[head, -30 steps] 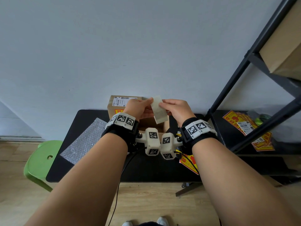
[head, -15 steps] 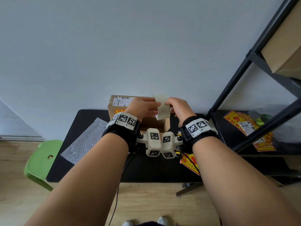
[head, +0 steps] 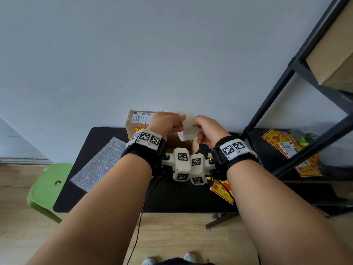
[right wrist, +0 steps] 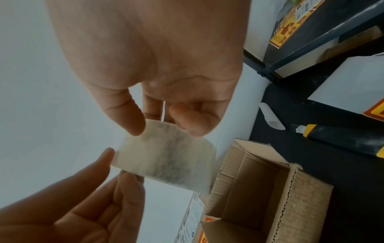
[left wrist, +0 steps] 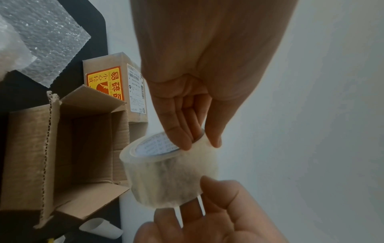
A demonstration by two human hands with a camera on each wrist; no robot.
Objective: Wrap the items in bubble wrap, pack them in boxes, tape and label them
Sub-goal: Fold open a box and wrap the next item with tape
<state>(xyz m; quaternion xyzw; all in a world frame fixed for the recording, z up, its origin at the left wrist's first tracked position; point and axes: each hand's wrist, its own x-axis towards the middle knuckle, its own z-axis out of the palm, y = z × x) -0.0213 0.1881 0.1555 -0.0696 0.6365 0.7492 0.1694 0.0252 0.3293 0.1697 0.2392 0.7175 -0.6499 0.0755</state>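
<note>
A roll of clear packing tape is held in the air between both hands, above an open cardboard box. My left hand grips it with fingers inside the core and the thumb on the outer face. My right hand pinches the roll's other side between thumb and fingers. The open box looks empty inside, with its flaps standing up. Behind it a sealed box carries a shipping label and an orange fragile sticker.
A bubble wrap sheet lies on the left of the black table. A yellow-black utility knife, a curl of backing paper and a fragile sticker lie at right. Black shelving stands right, a green stool left.
Both hands have lifted the tape roll a little, away from me, and turned it between them. The boxes and the bubble wrap have not moved.
</note>
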